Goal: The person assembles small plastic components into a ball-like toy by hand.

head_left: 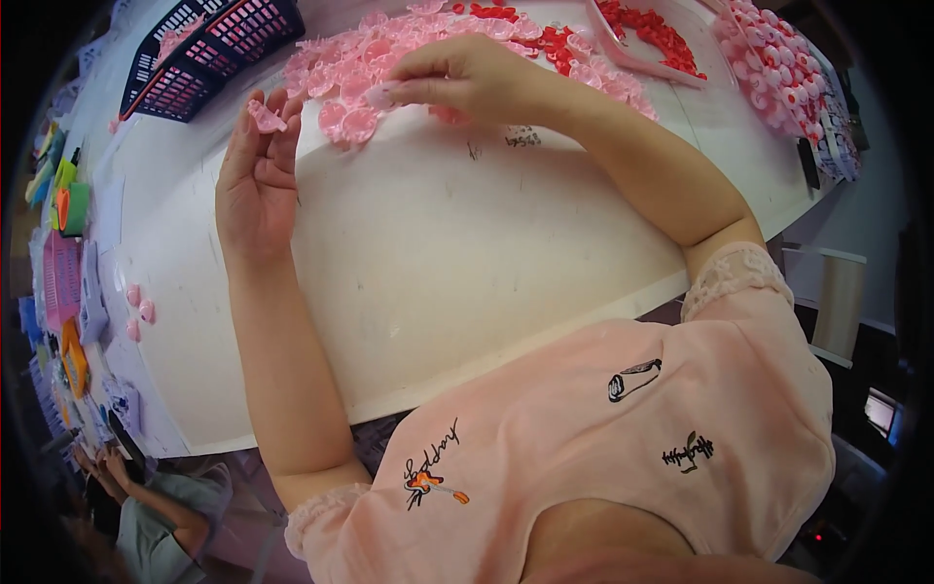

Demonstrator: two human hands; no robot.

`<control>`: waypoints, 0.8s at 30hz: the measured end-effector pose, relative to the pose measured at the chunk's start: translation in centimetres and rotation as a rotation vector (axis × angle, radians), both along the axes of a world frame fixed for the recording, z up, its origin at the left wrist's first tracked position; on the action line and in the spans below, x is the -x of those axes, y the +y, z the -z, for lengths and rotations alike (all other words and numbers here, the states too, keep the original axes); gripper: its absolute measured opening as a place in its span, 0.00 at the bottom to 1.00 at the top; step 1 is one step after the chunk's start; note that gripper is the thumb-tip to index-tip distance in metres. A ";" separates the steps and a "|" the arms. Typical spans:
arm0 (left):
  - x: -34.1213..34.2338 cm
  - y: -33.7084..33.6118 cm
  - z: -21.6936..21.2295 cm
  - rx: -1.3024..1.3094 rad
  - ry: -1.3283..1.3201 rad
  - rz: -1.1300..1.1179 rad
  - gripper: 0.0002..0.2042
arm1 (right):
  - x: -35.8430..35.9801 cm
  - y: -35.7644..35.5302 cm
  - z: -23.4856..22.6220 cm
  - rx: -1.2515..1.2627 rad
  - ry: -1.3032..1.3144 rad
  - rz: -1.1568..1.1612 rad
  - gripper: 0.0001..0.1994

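My left hand (261, 180) is turned palm up at the left of the white table. Its fingertips hold a small pink plastic piece (267, 118) of irregular shape. To the right, my right hand (465, 76) reaches over the near edge of a heap of pink plastic pieces (331, 70). Between its thumb and fingers is a pale pink plastic piece (380, 96), partly covered by the fingertips. Round, cup-like pink pieces (346, 123) lie on the table just below it.
A dark blue basket (209, 60) stands beyond my left hand. Red pieces (556, 49) lie behind my right arm, near a pink tray (671, 74) of red pieces. A bag of pink-and-white pieces (773, 73) is at far right. Another person (170, 506) is at lower left.
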State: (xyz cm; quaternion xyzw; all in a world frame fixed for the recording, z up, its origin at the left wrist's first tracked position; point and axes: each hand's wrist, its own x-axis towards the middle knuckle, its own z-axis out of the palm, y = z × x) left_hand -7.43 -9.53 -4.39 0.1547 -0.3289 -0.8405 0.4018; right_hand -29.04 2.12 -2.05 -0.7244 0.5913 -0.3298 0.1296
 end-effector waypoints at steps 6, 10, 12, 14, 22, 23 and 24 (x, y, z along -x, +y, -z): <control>0.8 1.4 -0.5 -0.023 -0.028 0.042 0.17 | 1.8 -0.1 -1.4 -0.515 -0.997 -0.143 0.13; 0.5 0.9 -0.6 0.005 -0.044 0.018 0.18 | 1.0 -0.2 -1.2 -0.441 -0.552 -0.099 0.12; 0.3 0.6 -0.8 0.015 0.018 0.016 0.17 | 0.2 0.4 -1.4 -0.252 0.148 -0.044 0.11; 0.2 0.4 -0.9 0.007 0.039 0.027 0.17 | 0.0 0.7 -0.1 -0.087 0.264 -0.050 0.11; 0.4 2.0 -1.9 0.075 0.069 0.088 0.17 | -0.3 1.0 -2.7 -0.337 0.015 -0.052 0.08; 0.9 2.4 -2.1 0.142 -0.019 0.035 0.17 | -0.1 1.0 -2.3 -0.336 0.019 -0.047 0.08; 1.3 2.8 -2.1 0.142 -0.014 0.039 0.17 | 0.1 1.0 -1.6 -0.246 0.138 -0.072 0.08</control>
